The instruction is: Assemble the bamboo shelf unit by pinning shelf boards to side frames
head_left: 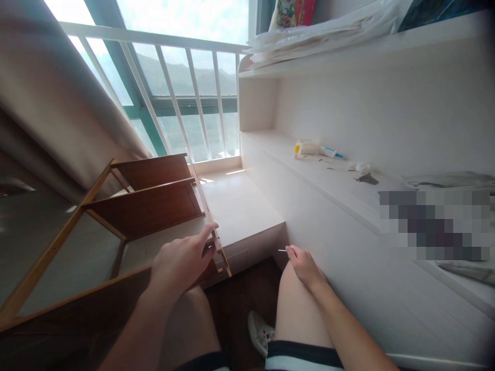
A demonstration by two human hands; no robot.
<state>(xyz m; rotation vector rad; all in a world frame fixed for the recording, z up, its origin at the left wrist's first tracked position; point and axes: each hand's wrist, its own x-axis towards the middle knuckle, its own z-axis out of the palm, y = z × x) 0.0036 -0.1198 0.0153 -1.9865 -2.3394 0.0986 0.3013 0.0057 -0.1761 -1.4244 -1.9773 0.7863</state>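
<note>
A brown wooden shelf rack lies tipped on its side across my lap and the low white platform. My left hand grips the rack's light wooden side rail, fingers wrapped over its edge. My right hand rests on my right knee and pinches a thin small metal pin or screw that points left toward the rack.
A long white ledge on the right holds a glue tube, a yellow-capped item, scattered small screws and crumpled paper. A beige curtain hangs left before a railed window. A slipper lies on the dark floor.
</note>
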